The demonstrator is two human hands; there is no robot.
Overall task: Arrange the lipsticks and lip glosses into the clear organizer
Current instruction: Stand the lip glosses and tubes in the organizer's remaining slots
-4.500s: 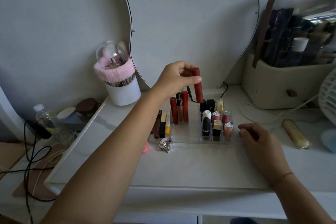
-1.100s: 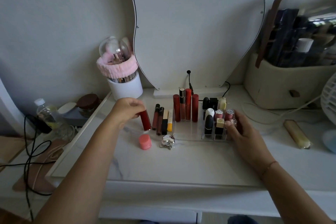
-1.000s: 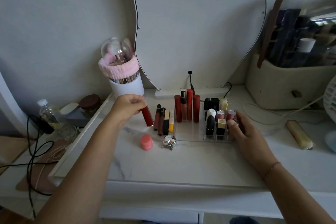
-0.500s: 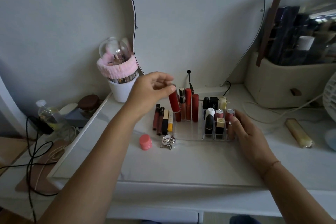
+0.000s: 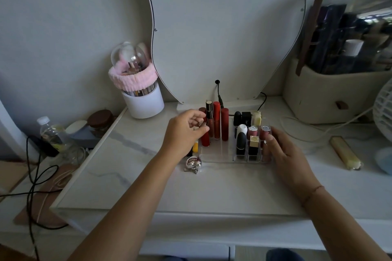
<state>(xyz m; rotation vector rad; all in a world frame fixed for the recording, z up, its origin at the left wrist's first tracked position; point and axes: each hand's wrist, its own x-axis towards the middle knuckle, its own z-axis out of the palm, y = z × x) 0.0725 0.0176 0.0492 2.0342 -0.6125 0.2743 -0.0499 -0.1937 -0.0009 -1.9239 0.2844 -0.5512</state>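
While our left hand [image 5: 185, 131] sits at the left end of the clear acrylic organizer [image 5: 220, 152], its thumb and fingers are pinched on a dark red lip gloss tube [image 5: 205, 133] standing upright in the organizer's front-left slot area; grip looks closed on the tube, base seems down on the organizer floor, though we can't tell that for sure. Behind it stand more tall glosses in a row: a black-capped tinted gloss [image 5: 209, 115], a bright red tube [image 5: 216, 118] and a deep red tube [image 5: 224, 123], all upright, just beside each other. Our right hand [image 5: 282, 152] rests palm-down against the organizer's right side, fingers loosely curled on its wall, holding nothing else. Short lipsticks fill the right compartments: a black bullet lipstick with white cap [image 5: 241, 142], a black square one with gold top [image 5: 254, 146], two pink silver-rimmed ones [image 5: 252, 130], black ones and a cream one at the back. Just left of the organizer, a yellow-tipped tube [image 5: 195, 147] lies on the white marble-pattern tabletop [image 5: 212, 186], mostly hidden by our left hand. A silver shiny trinket [image 5: 192, 163] lies near the organizer's front-left corner. A white brush cup with pink fluffy band [image 5: 137, 91] stands well apart at back left.
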